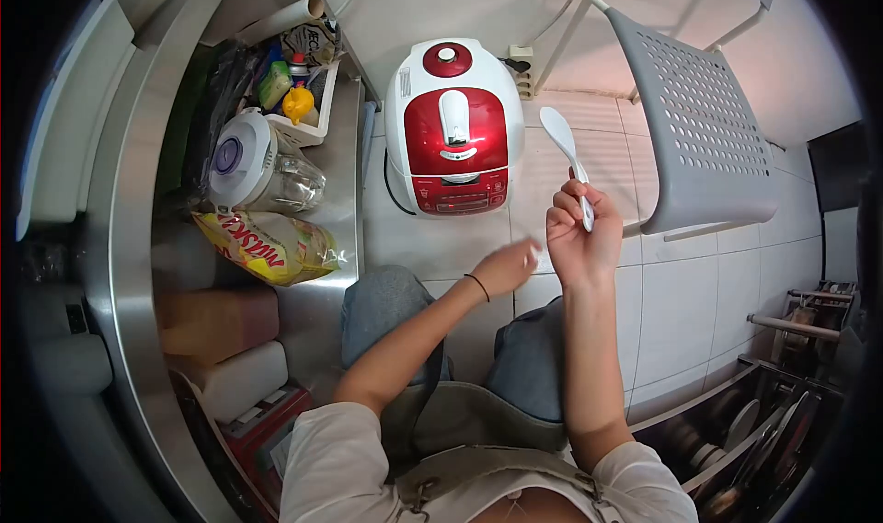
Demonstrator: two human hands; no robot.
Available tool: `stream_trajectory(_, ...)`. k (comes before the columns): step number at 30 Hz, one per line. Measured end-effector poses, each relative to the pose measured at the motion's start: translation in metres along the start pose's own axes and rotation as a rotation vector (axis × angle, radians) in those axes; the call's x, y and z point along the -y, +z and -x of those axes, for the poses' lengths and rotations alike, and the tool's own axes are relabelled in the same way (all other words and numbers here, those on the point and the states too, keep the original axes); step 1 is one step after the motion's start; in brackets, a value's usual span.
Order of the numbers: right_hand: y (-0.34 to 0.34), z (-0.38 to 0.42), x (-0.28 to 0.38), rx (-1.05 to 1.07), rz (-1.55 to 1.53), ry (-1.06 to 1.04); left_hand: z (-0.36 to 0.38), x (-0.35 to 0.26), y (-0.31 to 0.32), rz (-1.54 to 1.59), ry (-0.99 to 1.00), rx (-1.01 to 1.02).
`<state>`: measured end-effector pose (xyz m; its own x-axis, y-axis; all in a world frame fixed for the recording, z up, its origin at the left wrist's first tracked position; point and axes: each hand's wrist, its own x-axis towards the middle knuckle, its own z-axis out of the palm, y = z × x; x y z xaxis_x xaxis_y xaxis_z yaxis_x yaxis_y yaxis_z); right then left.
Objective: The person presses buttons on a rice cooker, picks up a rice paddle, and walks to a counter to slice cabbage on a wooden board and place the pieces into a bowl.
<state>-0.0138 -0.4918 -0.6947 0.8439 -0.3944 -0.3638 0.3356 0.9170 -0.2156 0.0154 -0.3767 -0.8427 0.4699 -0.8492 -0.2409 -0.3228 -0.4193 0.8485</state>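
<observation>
A white spoon-shaped paddle is held upright in my right hand, its handle pinched between thumb and fingers and its broad end pointing up. My left hand, with a dark band at the wrist, hovers above my knees to the left of the right hand. Its fingers are curled and slightly blurred, and whatever they may hold is too small to name. Beyond my hands a red and white rice cooker stands on the tiled floor, its lid down.
On the left, a metal shelf holds a blender jug, a yellow bag and a white basket of bottles. A grey perforated chair stands at right. A dish rack with plates is at lower right.
</observation>
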Motion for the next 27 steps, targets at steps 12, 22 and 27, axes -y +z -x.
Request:
stream_trajectory(12, 0.007, -0.007, -0.020, -0.014, -0.020, 0.072, 0.021, 0.005, 0.003, -0.519, -0.035, 0.291)
stream_trajectory(22, 0.014, -0.008, -0.039, -0.013, -0.025, 0.176, 0.031, 0.007, 0.003, -0.523, -0.070, 0.347)
stream_trajectory(27, 0.017, -0.007, -0.041, -0.015, -0.009, 0.180, 0.034, 0.002, -0.001, -0.517, -0.047, 0.318)
